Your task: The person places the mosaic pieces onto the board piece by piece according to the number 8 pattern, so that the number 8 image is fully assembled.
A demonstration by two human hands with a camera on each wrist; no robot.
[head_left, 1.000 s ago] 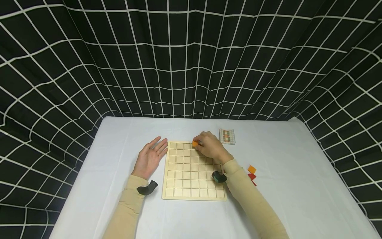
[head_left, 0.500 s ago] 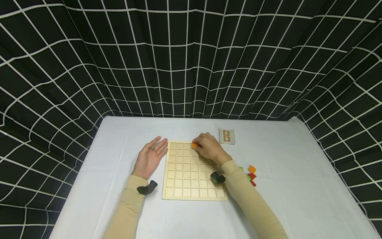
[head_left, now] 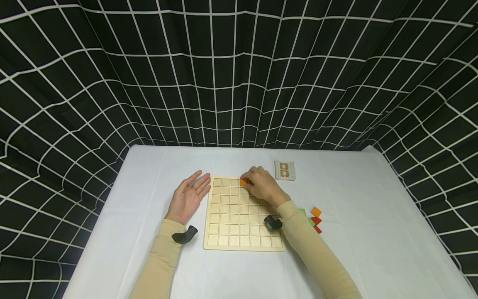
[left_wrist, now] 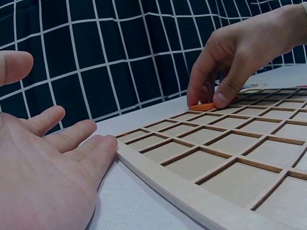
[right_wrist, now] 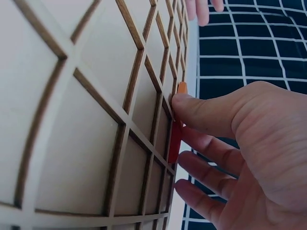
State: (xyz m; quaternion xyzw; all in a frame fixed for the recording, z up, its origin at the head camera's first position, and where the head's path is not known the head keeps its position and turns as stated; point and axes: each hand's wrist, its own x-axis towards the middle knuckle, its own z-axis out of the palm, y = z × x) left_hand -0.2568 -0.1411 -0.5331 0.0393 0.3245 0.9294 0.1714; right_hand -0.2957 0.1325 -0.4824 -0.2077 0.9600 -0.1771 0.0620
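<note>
My right hand [head_left: 261, 183] pinches an orange square tile [head_left: 243, 182] between thumb and fingers at the far row of a wooden grid board [head_left: 228, 216]. Seen from the left wrist, that orange tile [left_wrist: 202, 107] lies nearly flat at the far-edge cells. In the right wrist view a red piece [right_wrist: 174, 143] sits in the board beside the orange one, below my thumb; the head view hides it behind the hand. Palm up, my left hand [head_left: 186, 199] rests at the board's left side, fingers loosely extended and holding nothing. Its fingertips touch or nearly touch the frame [left_wrist: 144, 167].
Right of the board lie loose pieces: an orange square [head_left: 316, 211], red pieces [head_left: 315, 221] and green ones [head_left: 302, 211], partly beside my right sleeve. A printed pattern card [head_left: 285, 170] lies behind them on the white tablecloth [head_left: 358, 195]. A black gridded curtain [head_left: 239, 83] surrounds the table.
My right hand has lowered slightly toward me, bringing the orange tile from tilted to flatter in the far row. Green pieces have come into view beside the forearm. My left hand stays still.
</note>
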